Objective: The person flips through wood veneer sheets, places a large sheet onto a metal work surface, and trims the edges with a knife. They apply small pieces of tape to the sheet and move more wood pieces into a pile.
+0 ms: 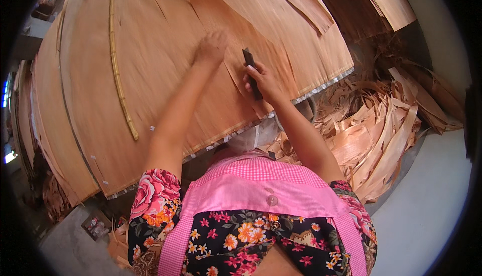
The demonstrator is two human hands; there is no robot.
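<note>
In my right hand [262,80] is a dark, flat, narrow tool that looks like a utility knife [253,81], its tip pointing away from me. The fingers are wrapped round it, just above a large stack of thin reddish-brown wood veneer sheets [165,75]. My left hand [211,47] is farther off and to the left, at the sheets' surface. Motion smears its curled fingers, and I cannot see whether they hold anything. Near the right hand a darker veneer piece [271,50] with a curved edge lies on top.
A jointed bamboo-like stick [119,80] lies along the sheets at the left. Loose veneer strips [371,140] are heaped at the right, below the stack's edge. More dark sheets [351,10] stand at the far right, beside a pale wall [437,30].
</note>
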